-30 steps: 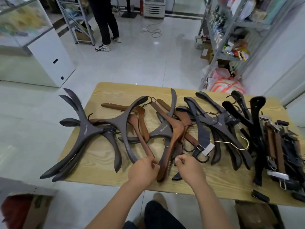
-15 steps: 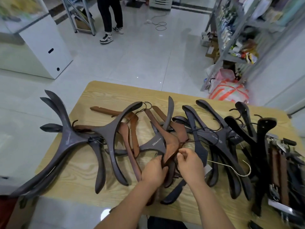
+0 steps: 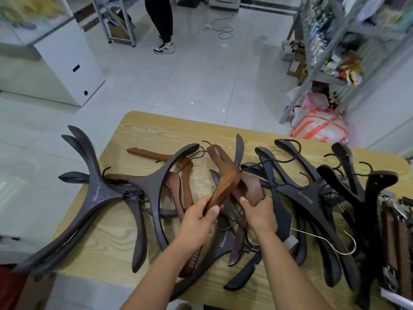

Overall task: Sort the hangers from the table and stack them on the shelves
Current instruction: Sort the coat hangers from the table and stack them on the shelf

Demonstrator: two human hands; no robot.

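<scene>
My left grip [image 3: 199, 218] is closed around one arm of a brown hanger [image 3: 225, 182], on top of the pile on the counter [image 3: 143, 121]. My right grip [image 3: 260, 214] is closed around a darker brown hanger [image 3: 253, 190] just beside. I think the black hooks [image 3: 242, 224] below may catch and drag other hangers off the edge. The white print on a dark hanger [image 3: 305, 195] is too small to read.
</scene>
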